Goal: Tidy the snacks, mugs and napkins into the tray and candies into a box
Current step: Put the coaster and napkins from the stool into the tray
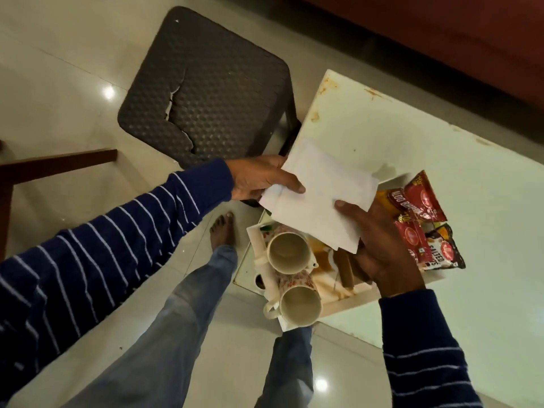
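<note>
White napkins (318,192) held, two mugs (290,253), tray (347,298)

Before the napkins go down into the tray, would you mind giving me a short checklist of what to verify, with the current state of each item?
1. Napkins held securely: ok, left hand pinches one edge and right hand supports the other.
2. Mugs already in the tray: ok, upper mug and lower mug stand upright at its left end.
3. Snack packets in the tray: ok, they lie at its right end.
4. Free spot for the napkins: cannot tell, the napkins and right hand hide the tray's middle.
5. Tray stable on the table: not ok, its mug end overhangs the table edge.
6. Candies boxed: cannot tell, no box in view.
</note>
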A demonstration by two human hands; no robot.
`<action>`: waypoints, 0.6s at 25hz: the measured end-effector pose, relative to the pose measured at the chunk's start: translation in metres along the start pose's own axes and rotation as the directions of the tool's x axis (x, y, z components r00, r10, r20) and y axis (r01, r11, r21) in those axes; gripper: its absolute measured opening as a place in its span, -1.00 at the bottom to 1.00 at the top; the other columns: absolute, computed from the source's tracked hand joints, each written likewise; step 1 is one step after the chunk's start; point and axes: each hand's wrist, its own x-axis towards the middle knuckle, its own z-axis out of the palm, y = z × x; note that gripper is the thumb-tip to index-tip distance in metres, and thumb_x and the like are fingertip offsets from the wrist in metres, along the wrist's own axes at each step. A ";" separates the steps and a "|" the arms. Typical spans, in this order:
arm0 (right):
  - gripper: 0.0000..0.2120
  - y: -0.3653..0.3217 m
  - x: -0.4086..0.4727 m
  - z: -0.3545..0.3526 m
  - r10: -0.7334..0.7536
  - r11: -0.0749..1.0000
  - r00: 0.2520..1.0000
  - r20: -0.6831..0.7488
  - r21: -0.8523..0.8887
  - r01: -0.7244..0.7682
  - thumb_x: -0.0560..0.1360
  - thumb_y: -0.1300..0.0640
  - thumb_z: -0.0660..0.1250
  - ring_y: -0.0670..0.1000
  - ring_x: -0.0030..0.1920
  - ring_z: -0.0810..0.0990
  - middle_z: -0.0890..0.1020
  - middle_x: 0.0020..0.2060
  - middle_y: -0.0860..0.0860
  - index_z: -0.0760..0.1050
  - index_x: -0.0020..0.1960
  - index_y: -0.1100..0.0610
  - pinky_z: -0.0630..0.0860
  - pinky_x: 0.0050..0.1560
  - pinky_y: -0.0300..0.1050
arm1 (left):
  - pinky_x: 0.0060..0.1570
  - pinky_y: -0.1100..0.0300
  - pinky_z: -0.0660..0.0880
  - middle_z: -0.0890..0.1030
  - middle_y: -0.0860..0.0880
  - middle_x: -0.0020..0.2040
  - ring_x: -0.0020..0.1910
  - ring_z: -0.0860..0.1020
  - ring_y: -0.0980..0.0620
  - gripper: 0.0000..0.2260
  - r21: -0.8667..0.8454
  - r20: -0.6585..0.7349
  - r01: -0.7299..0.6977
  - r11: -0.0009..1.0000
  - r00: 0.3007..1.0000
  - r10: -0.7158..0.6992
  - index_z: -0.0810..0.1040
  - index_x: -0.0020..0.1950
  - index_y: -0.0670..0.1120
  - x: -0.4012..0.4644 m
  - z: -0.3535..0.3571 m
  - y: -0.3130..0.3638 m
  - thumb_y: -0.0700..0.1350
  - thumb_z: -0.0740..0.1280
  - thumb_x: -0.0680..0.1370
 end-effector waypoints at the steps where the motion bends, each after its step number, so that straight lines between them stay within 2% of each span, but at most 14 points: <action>1: -0.66 0.002 -0.008 -0.007 -0.001 1.000 1.000 -0.021 0.010 0.001 0.52 0.35 0.36 0.16 0.08 0.70 0.69 0.14 0.14 0.52 0.25 0.09 0.69 -0.13 0.12 | 0.13 -0.10 0.60 0.65 -0.03 0.23 0.20 0.62 -0.08 -0.62 0.056 -0.027 0.016 0.998 1.000 -0.015 0.51 0.26 0.04 0.003 0.009 0.000 -0.15 0.46 0.46; 3: -0.67 0.007 -0.027 -0.024 -0.009 1.000 0.997 -0.076 0.019 0.010 0.50 0.37 0.38 0.11 -0.04 0.73 0.73 0.01 0.08 0.57 0.17 0.06 0.68 -0.27 0.01 | 0.23 -0.31 0.48 0.60 -0.14 0.29 0.25 0.58 -0.21 -0.68 0.123 -0.074 0.033 0.992 0.997 -0.024 0.51 0.28 0.03 0.011 0.029 -0.002 -0.15 0.42 0.54; 4: -0.69 0.011 -0.035 -0.032 -0.028 1.000 0.995 -0.098 -0.001 0.028 0.47 0.38 0.39 0.09 -0.09 0.73 0.74 -0.07 0.05 0.61 0.07 0.03 0.67 -0.30 -0.02 | 0.18 -0.30 0.52 0.61 -0.16 0.26 0.21 0.59 -0.22 -0.72 0.139 -0.073 0.036 0.990 0.997 -0.026 0.52 0.26 0.04 0.014 0.038 -0.003 -0.18 0.38 0.57; 6: -0.68 0.022 -0.049 -0.049 -0.080 0.997 0.992 -0.100 -0.031 0.077 0.43 0.43 0.37 0.08 -0.15 0.71 0.74 -0.17 0.02 0.68 -0.18 0.01 0.66 -0.31 -0.09 | -0.20 -0.01 0.66 0.67 -0.14 0.09 -0.05 0.67 -0.14 -0.80 0.198 -0.039 0.037 0.980 0.999 -0.030 0.59 0.14 0.03 0.020 0.054 -0.006 -0.23 0.31 0.61; 7: -0.60 0.030 -0.055 -0.055 -0.091 0.996 0.992 -0.092 -0.021 0.090 0.45 0.49 0.32 0.10 -0.15 0.70 0.73 -0.18 0.02 0.68 -0.27 0.02 0.64 -0.32 -0.12 | -0.39 0.15 0.59 0.67 -0.16 0.03 -0.19 0.66 -0.08 -0.80 0.242 -0.020 0.042 0.969 0.999 -0.038 0.62 0.05 0.01 0.023 0.062 -0.007 -0.26 0.26 0.62; 8: -0.52 0.038 -0.061 -0.059 -0.084 0.996 0.992 -0.093 -0.004 0.084 0.47 0.54 0.26 0.13 -0.13 0.69 0.73 -0.16 0.02 0.67 -0.32 0.02 0.63 -0.32 -0.13 | -0.49 0.24 0.50 0.65 -0.19 0.03 -0.28 0.62 -0.04 -0.75 0.274 -0.007 0.051 0.960 0.999 -0.051 0.64 -0.03 0.00 0.026 0.068 -0.009 -0.27 0.22 0.64; 11: -0.47 0.064 -0.078 -0.070 -0.022 0.998 0.985 -0.170 0.062 0.032 0.52 0.53 0.20 0.14 -0.05 0.63 0.70 -0.10 0.05 0.69 -0.33 0.01 0.63 -0.26 -0.16 | -0.55 0.31 0.39 0.63 -0.16 0.01 -0.35 0.57 0.01 -0.68 0.237 0.001 0.121 0.964 0.992 -0.125 0.64 -0.15 -0.01 0.034 0.085 -0.018 -0.27 0.19 0.65; 15: -0.65 0.096 -0.096 -0.079 0.047 0.979 0.958 -0.284 0.205 0.012 0.59 0.30 0.25 0.06 -0.03 0.64 0.70 -0.10 0.08 0.73 -0.20 0.06 0.63 -0.10 -0.16 | -0.57 0.35 0.31 0.62 -0.06 -0.20 -0.51 0.50 0.12 -0.82 0.205 -0.160 0.177 0.963 0.976 -0.145 0.61 0.04 -0.10 0.051 0.107 -0.030 -0.26 0.22 0.63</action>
